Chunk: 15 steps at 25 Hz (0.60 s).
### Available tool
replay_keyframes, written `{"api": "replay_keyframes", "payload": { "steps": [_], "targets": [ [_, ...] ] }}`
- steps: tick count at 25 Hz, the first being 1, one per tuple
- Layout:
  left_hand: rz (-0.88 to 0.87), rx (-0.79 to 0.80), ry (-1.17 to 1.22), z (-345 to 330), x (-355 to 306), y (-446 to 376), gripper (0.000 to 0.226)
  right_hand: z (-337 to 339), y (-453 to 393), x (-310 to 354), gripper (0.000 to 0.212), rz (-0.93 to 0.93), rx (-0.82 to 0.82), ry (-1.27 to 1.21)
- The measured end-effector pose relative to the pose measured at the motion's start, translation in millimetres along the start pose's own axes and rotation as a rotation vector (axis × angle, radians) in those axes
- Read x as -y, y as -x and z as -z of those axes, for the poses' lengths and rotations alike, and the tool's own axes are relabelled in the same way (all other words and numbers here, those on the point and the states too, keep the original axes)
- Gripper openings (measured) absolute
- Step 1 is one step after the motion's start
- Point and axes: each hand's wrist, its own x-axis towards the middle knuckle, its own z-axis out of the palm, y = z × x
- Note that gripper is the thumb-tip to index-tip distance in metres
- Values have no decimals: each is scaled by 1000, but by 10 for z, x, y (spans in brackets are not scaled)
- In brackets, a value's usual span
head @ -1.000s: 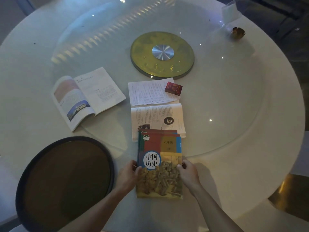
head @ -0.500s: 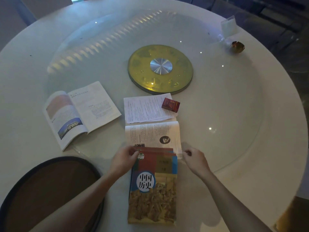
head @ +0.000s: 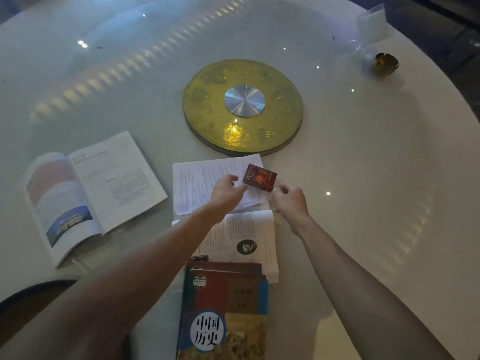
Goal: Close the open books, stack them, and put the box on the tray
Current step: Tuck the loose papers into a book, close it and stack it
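Observation:
A small red box [head: 259, 177] lies on loose printed sheets [head: 200, 183] over the far page of an open book [head: 249, 240] at the table's middle. My left hand [head: 226, 193] reaches to the box's left edge, fingers apart, fingertips touching its lower left corner. My right hand [head: 291, 201] hovers just right of and below the box, fingers loosely curled and holding nothing. A stack of closed history books [head: 226, 307] lies nearest me, overlapping the open book's near edge. A second open book [head: 88, 193] lies to the left. The dark round tray [head: 31, 302] shows at the lower left, mostly hidden by my left arm.
A gold disc with a silver hub [head: 242, 107] sits at the centre of the glass turntable on the round white table [head: 389, 203]. At the far right edge stand a small gold object [head: 385, 64] and a clear plastic holder [head: 371, 24].
Both hands have left the closed book stack and moved forward over the open book to the red box. The view has shifted closer; the tray has slid out of frame.

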Motion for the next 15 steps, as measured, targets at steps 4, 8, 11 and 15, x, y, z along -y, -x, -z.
{"api": "replay_keyframes", "payload": {
  "steps": [4,8,11,15],
  "targets": [
    [38,-17,-40,-191,-65,-340,40,-9,-260,-67,24,-12,24,-70],
    [-46,30,-35,-427,-69,-401,29,76,-337,-137,21,-4,-24,-135],
    [-104,99,-66,-600,-119,-361,32,231,-349,-290,17,-62,-127,-197],
    [-85,275,-32,-770,-184,-294,39,449,-297,-537,18,-139,-232,-239]
  ]
}}
